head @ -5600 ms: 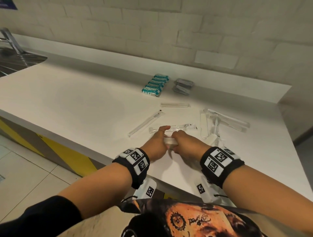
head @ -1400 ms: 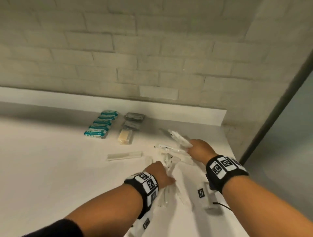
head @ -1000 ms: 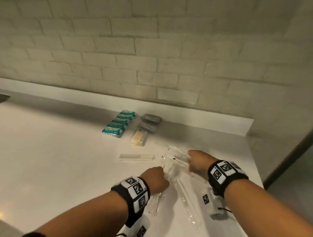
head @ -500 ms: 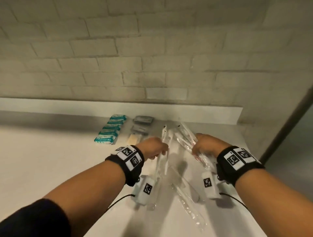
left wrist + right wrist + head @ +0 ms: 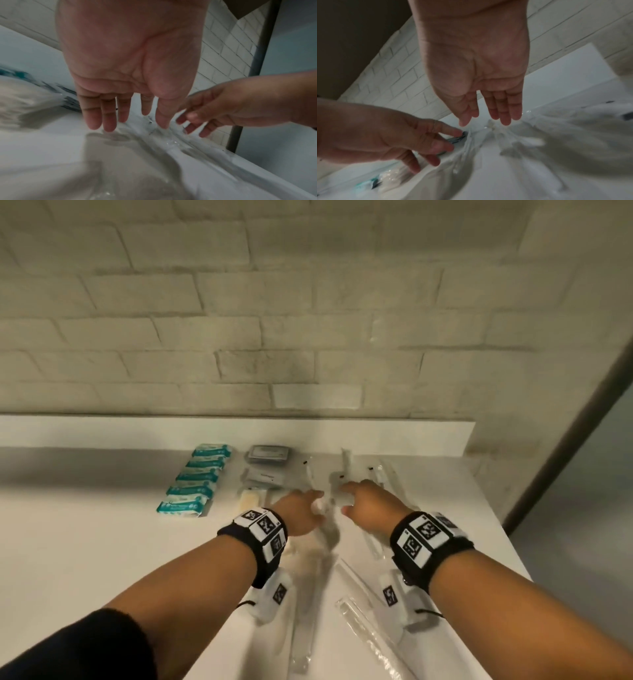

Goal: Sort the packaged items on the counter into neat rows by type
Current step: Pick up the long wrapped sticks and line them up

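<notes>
The white counter (image 5: 85,542) runs to a brick wall, and along its back edge the sorting is partly laid out: a row of teal packets (image 5: 193,479) on the left, a short column of grey packets (image 5: 269,463) just beside it, with a pale yellowish packet (image 5: 251,498) at its near end. To the right lie the long clear sleeves (image 5: 346,474), some roughly side by side near the wall and others (image 5: 363,631) loose and crooked nearer the person. Both hands reach over the far sleeves, palms down. The left hand (image 5: 130,65) has its fingers straight and slightly spread, holding nothing; the right hand (image 5: 476,65) likewise has its fingers extended and apart, tips just above or on the plastic, though blur hides any contact. These sleeves look very light, thin and slick, somewhat floppy along their length, so they probably slide and skew easily. Flat fingertips nudging the sides should square them up; for lifting, a pinch near the middle seems safest.
</notes>
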